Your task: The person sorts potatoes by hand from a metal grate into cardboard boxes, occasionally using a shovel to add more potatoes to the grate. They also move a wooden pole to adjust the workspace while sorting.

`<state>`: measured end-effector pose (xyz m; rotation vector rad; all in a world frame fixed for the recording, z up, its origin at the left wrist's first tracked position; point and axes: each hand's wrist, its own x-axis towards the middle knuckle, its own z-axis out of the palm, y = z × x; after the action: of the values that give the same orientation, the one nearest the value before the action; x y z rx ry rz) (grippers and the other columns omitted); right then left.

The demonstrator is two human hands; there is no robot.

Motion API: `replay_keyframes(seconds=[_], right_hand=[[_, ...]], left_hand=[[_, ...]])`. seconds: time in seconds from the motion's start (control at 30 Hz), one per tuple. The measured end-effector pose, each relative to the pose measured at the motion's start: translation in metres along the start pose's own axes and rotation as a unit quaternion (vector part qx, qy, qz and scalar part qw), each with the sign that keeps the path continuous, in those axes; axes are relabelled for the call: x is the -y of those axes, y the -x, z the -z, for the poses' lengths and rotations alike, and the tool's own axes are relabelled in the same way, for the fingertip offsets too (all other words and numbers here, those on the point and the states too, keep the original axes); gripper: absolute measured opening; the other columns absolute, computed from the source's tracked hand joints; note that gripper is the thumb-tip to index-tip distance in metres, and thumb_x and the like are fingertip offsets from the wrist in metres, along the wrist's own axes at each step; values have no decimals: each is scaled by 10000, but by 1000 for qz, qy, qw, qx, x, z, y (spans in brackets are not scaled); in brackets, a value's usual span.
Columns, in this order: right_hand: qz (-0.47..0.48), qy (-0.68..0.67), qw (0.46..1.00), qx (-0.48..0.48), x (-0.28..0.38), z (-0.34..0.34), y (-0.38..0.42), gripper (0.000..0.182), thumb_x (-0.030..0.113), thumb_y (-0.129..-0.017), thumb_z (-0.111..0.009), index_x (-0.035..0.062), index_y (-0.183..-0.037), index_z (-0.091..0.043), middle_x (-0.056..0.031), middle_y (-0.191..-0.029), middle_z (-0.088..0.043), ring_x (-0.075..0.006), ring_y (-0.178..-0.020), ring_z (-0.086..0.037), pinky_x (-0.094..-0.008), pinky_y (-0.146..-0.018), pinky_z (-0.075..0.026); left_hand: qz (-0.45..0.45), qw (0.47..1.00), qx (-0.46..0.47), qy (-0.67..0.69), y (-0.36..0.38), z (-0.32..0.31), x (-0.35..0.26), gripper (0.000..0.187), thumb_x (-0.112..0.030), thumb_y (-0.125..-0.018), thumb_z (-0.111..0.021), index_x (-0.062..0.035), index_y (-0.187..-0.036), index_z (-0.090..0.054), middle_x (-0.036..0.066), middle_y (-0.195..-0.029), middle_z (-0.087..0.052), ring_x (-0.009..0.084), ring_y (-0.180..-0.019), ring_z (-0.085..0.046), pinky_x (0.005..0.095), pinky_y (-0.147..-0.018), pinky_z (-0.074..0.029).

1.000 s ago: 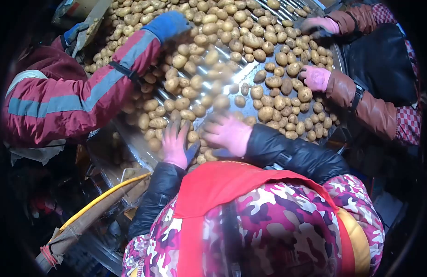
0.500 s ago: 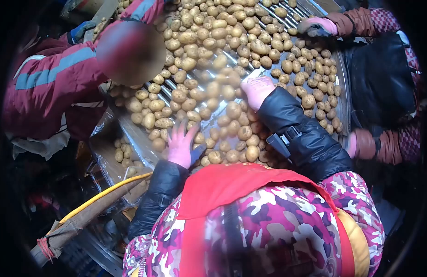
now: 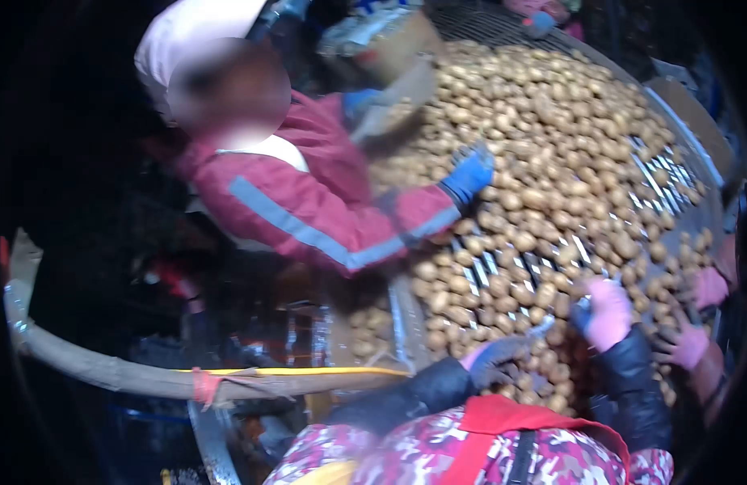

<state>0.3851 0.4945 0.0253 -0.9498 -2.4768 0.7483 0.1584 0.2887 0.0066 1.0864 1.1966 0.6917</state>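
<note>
My left hand [image 3: 496,360], in a pink glove with a dark blue-grey palm, is low over the potatoes [image 3: 543,198] at the near edge of the sorting table. Its fingers look apart, though blurred, and I see no potato held in them. Farther right, my right hand [image 3: 609,314], in the same kind of glove, reaches in among the potatoes. Its pink back faces me and a bit of blue shows on its left side. Motion blur and the hand itself hide its fingertips, so I cannot make out whether it grips a potato.
A co-worker in a maroon jacket [image 3: 309,218] leans in from the left, a blue-gloved hand [image 3: 470,174] on the potatoes. Another person's pink-gloved hand [image 3: 687,346] is close on my right. Metal rollers [image 3: 664,182] show between potatoes. A wrapped bar [image 3: 284,386] crosses at left.
The view has swung left and blurred, so the table sits farther right. The co-worker's blue-gloved hand now shows over the potatoes. My two hands appear closer together.
</note>
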Motion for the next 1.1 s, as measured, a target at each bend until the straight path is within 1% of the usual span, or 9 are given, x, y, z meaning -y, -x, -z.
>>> replay_keyframes(seconds=[0.1, 0.27, 0.3, 0.4, 0.5, 0.73, 0.9, 1.0, 1.1], right_hand=[[-86, 135, 987, -28, -79, -14, -12, 512, 142, -791, -728, 61, -1281, -608, -191, -1103, -627, -394, -1008, -610, -504, -865, -483], [-127, 245, 960, 45, -91, -16, -11, 612, 86, -808, -682, 87, -1403, -539, -157, -1252, -572, -353, -1123, -574, -473, -956, -454], [-129, 248, 959, 46, -100, -22, -10, 617, 58, -798, -671, 83, -1401, -540, -157, -1245, -573, -352, -1118, -577, -464, -948, -462], [-145, 265, 952, 48, -117, -38, -10, 612, -15, -760, -655, 66, -1360, -564, -155, -1187, -577, -348, -1095, -584, -432, -917, -490], [-152, 267, 950, 57, -115, -34, -15, 518, -10, -797, -600, 31, -1313, -582, -167, -1141, -572, -356, -1049, -581, -452, -896, -481], [-143, 261, 954, 34, -118, -37, -13, 503, -3, -794, -598, 19, -1297, -593, -173, -1123, -571, -362, -1033, -577, -456, -898, -474], [-141, 285, 947, 39, -119, -38, -12, 502, 3, -788, -607, 26, -1290, -592, -159, -1111, -572, -347, -1033, -581, -445, -879, -475], [-132, 288, 948, 33, -113, -41, -13, 502, 9, -788, -615, 28, -1289, -589, -147, -1104, -572, -331, -1038, -581, -430, -874, -476], [-145, 289, 944, 60, -112, -48, -12, 490, 35, -796, -622, 16, -1284, -584, -157, -1140, -581, -328, -1056, -587, -429, -879, -483]], left_hand=[[173, 930, -70, 317, 14, 4, -10, 491, -111, -924, -687, -10, -1390, -572, 72, -1061, -623, 153, -955, -603, 305, -742, -526], [-55, 993, -104, -2, 34, 15, 41, 393, -206, -922, -674, -28, -1270, -637, 87, -1067, -649, 161, -897, -658, 287, -702, -546], [-7, 988, -108, 106, 36, 12, 42, 383, -300, -961, -642, -45, -1245, -651, 93, -1068, -661, 185, -859, -673, 306, -680, -554], [99, 979, -124, 128, 25, 17, 63, 440, -424, -971, -602, -37, -1169, -669, 123, -1026, -684, 216, -731, -685, 344, -597, -556], [40, 992, -118, 36, 22, 17, 77, 451, -418, -963, -592, -22, -1164, -671, 129, -1008, -687, 220, -696, -683, 343, -560, -548], [101, 972, -211, 30, 21, -2, 29, 477, -418, -965, -567, -13, -1193, -673, 160, -1007, -703, 238, -674, -699, 332, -518, -541], [217, 971, -99, 7, 20, 18, 32, 395, 7, -989, -556, 34, -1382, -518, 180, -1266, -665, 254, -1191, -649, 378, -1029, -513], [212, 961, -170, 40, 25, 5, 9, 374, 15, -976, -569, 31, -1349, -560, 173, -1241, -683, 255, -1177, -658, 378, -1014, -523], [233, 956, -150, 100, 22, 12, 16, 325, 15, -959, -590, 21, -1283, -622, 153, -1187, -713, 246, -1158, -669, 371, -995, -536]])
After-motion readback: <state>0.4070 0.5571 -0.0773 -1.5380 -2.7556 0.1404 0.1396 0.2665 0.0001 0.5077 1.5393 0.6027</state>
